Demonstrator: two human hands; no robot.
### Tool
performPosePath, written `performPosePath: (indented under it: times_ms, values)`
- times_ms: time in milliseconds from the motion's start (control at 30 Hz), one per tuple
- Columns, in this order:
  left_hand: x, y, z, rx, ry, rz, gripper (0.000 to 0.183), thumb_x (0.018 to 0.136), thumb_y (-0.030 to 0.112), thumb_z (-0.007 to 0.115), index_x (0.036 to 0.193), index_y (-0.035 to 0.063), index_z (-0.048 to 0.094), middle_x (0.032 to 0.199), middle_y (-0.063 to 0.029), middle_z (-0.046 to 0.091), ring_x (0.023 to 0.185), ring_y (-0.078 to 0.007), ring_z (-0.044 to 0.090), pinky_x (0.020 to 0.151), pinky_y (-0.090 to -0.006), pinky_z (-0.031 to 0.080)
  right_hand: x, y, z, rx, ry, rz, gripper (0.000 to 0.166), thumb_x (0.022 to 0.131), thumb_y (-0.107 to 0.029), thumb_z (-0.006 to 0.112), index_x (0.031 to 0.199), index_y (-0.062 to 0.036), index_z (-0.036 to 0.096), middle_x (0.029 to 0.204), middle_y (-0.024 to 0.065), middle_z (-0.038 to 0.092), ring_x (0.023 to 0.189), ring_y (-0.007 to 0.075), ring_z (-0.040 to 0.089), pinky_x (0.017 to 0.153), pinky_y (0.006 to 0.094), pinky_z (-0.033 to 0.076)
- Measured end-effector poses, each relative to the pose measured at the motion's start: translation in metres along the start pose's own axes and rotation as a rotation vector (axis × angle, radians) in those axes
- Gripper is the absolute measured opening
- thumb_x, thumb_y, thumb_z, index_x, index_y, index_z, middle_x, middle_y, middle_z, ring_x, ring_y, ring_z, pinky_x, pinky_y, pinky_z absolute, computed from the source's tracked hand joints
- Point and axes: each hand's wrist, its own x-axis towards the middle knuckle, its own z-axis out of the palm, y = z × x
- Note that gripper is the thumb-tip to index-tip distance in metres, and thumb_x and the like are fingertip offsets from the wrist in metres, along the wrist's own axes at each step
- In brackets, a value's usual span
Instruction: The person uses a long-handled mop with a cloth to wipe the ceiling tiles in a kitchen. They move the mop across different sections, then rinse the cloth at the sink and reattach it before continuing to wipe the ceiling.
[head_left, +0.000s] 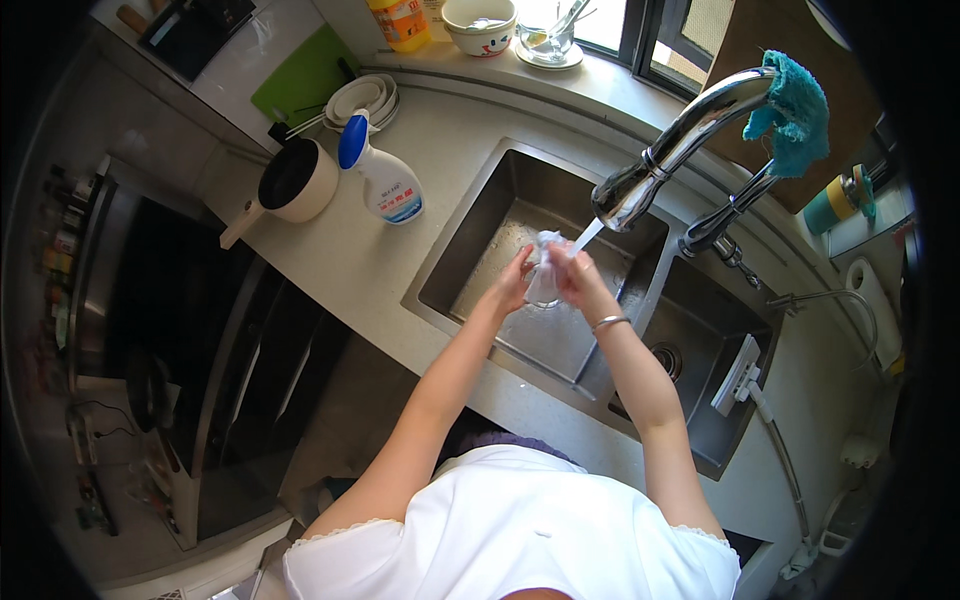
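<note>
Over the larger basin of a stainless steel sink (469, 262), my right hand (576, 276) grips a wet, whitish cloth (543, 281). The cloth is bunched at the top and hangs down, thin and partly see-through. Curved fingers of my left hand (514, 279) are at the cloth's left side; blur hides whether they hold it. A stream of water (587, 237) falls from the chrome faucet (626, 196) onto my right hand and the cloth. The basin's drain is partly hidden behind the cloth.
Left of the sink stand a spray bottle (391, 184) with a blue head and a cream saucepan (311, 184). Stacked dishes (364, 101) lie behind them. A teal rag (796, 120) drapes over the faucet's bend. A white squeegee-like tool (739, 379) crosses the smaller basin.
</note>
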Motion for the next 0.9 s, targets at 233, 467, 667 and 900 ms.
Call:
performPosePath:
  times_ms: [233,467,667,900]
  values:
    - [0.032,-0.035,0.008,-0.426,-0.161,-0.096,0.036,0.083,0.041,0.035,0.095,0.0119,0.051,0.093,-0.0049,0.055,0.084,-0.0192,0.053,0.076,-0.035,0.042,0.007,0.023,0.001,-1.177,0.327,-0.471,0.029,0.079,-0.032,0.045,0.077,-0.0053,0.057,0.064,0.0189,0.054,0.06,0.0283,0.054,0.056,0.0348,0.041]
    - [-0.012,0.002,-0.003,0.554,0.069,-0.022,0.025,0.078,0.031,0.05,0.089,0.0085,0.052,0.08,0.0005,0.054,0.074,-0.0092,0.05,0.066,-0.0228,0.038,0.022,0.01,-0.051,-0.871,0.258,-0.331,0.025,0.079,-0.024,0.045,0.075,-0.0016,0.054,0.06,0.0094,0.055,0.054,0.0154,0.051,0.052,0.0294,0.04]
    - [-0.02,0.026,-0.031,0.761,0.099,0.167,0.027,0.074,0.028,0.056,0.084,0.0034,0.055,0.072,0.0005,0.055,0.065,-0.0072,0.047,0.06,-0.0214,0.037,0.015,0.012,-0.061,-1.006,0.228,-0.332,0.021,0.077,-0.021,0.047,0.075,-0.0006,0.051,0.062,0.0127,0.054,0.058,0.018,0.053,0.053,0.0317,0.039]
    - [0.0,0.007,-0.05,-0.332,-0.071,-0.109,0.034,0.083,0.033,0.041,0.103,0.007,0.048,0.1,-0.0085,0.052,0.094,-0.0204,0.049,0.082,-0.0374,0.039,0.011,-0.004,-0.017,-0.683,0.187,-0.19,0.014,0.076,-0.018,0.053,0.073,-0.0052,0.047,0.066,0.0002,0.047,0.061,0.0081,0.043,0.052,0.024,0.037]
